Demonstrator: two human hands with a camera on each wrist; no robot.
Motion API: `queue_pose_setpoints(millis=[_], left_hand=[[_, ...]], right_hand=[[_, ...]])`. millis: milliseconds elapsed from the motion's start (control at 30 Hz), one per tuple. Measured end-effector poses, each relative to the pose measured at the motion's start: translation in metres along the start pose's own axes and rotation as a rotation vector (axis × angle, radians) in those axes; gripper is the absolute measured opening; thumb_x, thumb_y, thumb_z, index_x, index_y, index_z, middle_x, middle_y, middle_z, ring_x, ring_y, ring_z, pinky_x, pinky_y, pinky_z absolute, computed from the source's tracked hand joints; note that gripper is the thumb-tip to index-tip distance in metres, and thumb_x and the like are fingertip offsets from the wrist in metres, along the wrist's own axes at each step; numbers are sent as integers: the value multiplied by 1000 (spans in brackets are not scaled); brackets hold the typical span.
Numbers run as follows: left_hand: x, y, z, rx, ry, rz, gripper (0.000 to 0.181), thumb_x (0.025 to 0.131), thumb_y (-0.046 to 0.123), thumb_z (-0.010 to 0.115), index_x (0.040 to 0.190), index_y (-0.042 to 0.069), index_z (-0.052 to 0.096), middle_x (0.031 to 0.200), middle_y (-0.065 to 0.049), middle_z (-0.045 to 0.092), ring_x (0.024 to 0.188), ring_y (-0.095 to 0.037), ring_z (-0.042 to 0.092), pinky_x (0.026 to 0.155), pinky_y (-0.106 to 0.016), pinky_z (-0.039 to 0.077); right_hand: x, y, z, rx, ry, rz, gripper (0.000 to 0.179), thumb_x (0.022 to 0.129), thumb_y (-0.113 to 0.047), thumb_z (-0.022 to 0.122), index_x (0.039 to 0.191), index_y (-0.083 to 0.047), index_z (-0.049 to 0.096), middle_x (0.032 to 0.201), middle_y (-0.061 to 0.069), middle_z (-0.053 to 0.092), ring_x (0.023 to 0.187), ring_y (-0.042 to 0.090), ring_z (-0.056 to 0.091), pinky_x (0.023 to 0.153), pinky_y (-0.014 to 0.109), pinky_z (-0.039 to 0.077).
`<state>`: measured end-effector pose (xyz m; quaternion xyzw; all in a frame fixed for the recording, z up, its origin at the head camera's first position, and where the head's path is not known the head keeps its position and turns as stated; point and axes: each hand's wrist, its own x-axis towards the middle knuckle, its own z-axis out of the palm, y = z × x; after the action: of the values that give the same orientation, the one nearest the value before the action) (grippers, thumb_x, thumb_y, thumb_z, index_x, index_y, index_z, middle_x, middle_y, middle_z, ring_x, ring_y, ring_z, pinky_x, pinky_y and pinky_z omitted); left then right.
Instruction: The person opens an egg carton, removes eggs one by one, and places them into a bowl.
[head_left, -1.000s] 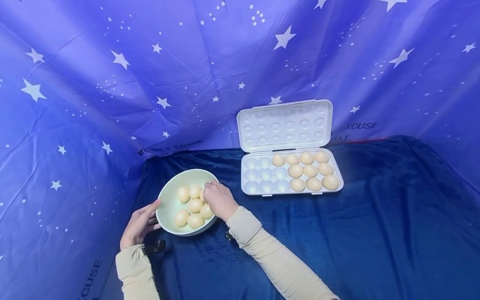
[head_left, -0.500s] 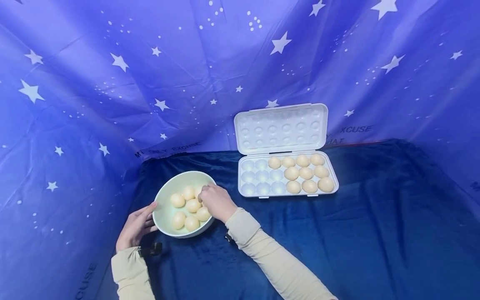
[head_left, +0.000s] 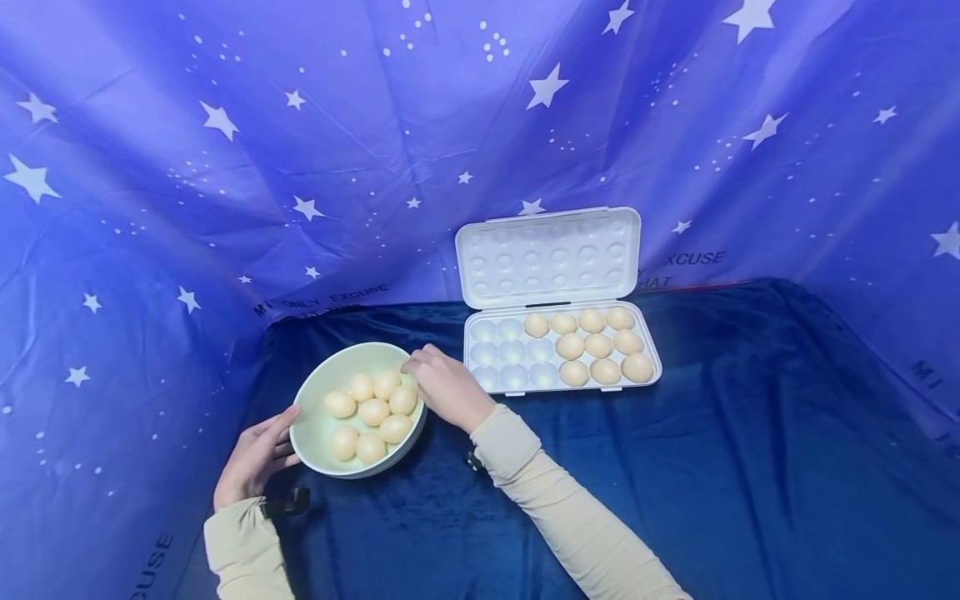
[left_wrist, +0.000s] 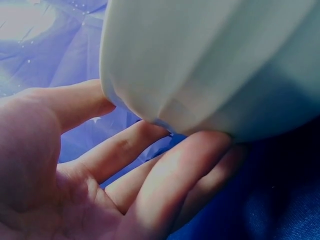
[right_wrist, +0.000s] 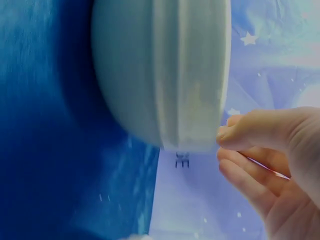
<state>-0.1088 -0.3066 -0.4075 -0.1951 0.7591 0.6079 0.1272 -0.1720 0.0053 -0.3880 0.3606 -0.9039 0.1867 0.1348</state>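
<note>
A pale green bowl (head_left: 315,442) holds several light brown eggs (head_left: 373,412) on the left part of the cloth. My left hand (head_left: 251,458) holds its left side, thumb at the rim and fingers against the outer wall, as the left wrist view (left_wrist: 125,165) shows. At the bowl's right rim, my right hand (head_left: 453,387) pinches the edge with bent fingers. No egg shows between those fingertips in the right wrist view. To the right stands a white egg carton (head_left: 517,393), lid up, with eggs (head_left: 597,346) filling its right part and bare cups on the left.
Dark blue cloth (head_left: 720,467) covers the table surface. Purple-blue curtains (head_left: 360,125) with white stars rise behind and at both sides. The carton's raised lid (head_left: 551,242) stands close to the back curtain.
My right hand has come up out of the bowl to its right rim, uncovering eggs there. The left hand keeps its hold. The whole head view has shifted slightly.
</note>
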Motion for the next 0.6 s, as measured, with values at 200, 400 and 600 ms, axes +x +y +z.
queue_pose_setpoints(millis=[200, 400, 600], left_hand=[[0, 0, -3, 14, 7, -15, 77, 99, 47, 57, 149, -6, 34, 102, 7, 69, 84, -2, 69, 77, -28, 60], [0, 1, -2, 27, 5, -4, 78, 99, 49, 56, 149, -7, 34, 106, 4, 69, 85, -1, 69, 77, -27, 59], [0, 1, 0, 11, -3, -4, 77, 99, 48, 56, 149, -6, 34, 104, 6, 69, 85, -2, 69, 77, -26, 59]], right_hand=[[-5, 17, -4, -50, 41, -8, 24, 85, 3, 67, 104, -10, 74, 102, 2, 69, 98, 18, 60, 86, 26, 53], [-11, 37, -9, -58, 56, 23, 24, 81, 4, 69, 102, -7, 73, 101, 5, 69, 97, 22, 60, 84, 31, 54], [-22, 63, -17, -69, 45, 98, 21, 84, 6, 65, 101, -4, 72, 103, 9, 69, 103, 25, 61, 84, 35, 55]])
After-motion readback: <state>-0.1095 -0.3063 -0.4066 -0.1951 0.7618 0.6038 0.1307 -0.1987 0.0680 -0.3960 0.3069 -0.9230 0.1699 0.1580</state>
